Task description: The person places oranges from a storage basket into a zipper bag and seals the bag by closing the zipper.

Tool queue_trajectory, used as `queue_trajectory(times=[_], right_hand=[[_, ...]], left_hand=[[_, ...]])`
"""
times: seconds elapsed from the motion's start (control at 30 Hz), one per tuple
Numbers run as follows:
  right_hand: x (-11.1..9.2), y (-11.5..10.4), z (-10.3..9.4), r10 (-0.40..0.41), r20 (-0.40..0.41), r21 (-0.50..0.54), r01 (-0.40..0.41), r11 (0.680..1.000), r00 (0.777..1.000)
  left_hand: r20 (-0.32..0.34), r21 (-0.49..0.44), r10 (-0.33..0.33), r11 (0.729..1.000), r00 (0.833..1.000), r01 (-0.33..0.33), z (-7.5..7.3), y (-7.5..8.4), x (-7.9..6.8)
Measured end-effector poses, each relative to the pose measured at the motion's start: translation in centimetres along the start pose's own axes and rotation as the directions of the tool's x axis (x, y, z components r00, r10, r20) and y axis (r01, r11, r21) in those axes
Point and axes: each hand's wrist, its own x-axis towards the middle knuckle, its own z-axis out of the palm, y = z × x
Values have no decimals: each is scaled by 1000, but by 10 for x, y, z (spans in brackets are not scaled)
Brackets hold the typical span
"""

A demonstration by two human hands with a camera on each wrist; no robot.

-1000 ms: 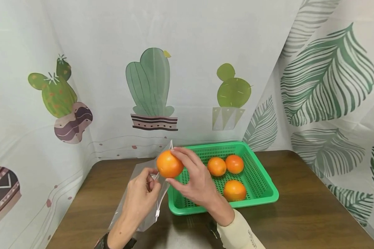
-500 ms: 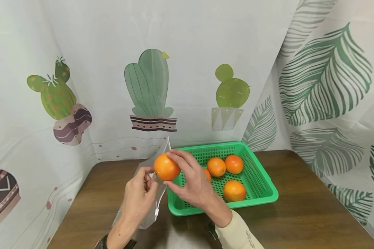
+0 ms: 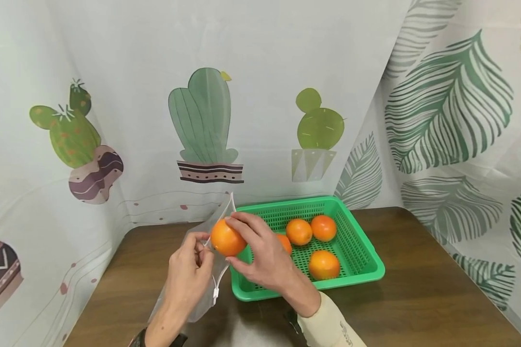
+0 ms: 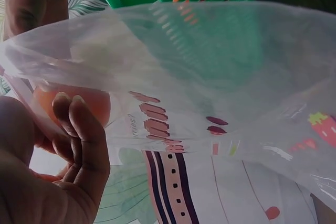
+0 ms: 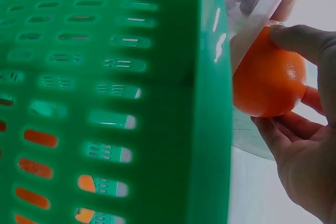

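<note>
The left hand (image 3: 187,270) pinches the edge of a clear slider-zip bag (image 3: 201,307); the right hand (image 3: 266,258), fingers curved, grips an orange (image 3: 226,239) at its mouth, beside a green basket (image 3: 351,279).

Pale cloth (image 3: 265,53) printed with potted cacti (image 3: 206,120) hangs beyond the left hand (image 3: 187,270) — leaf-print cloth (image 3: 456,111) to the right of the right hand (image 3: 265,253) — while below both, a brown wood-grain table (image 3: 417,274) catches pale light (image 3: 253,332).
</note>
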Motion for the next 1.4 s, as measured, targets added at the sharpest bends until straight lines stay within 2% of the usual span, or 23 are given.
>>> queue_trajectory(times=[0.27,0.57,1.03,1.4], right_hand=[[1,-2,1,-20,73,-21,22,1000,997],[-2,-2,2,21,134,-25,-18,1000,991],[-3,-2,4,0,139,-44,6,999,990],[-5,-2,6,5,157,-53,3,999,988]], left_hand=[[-4,2,12,1000,1000,-12,-4,0,0],[-18,-9,32,999,999,-33,-5,3,1],[-12,-31,97,995,995,-97,-8,5,1],[-4,-43,96,994,995,-96,-8,7,0]])
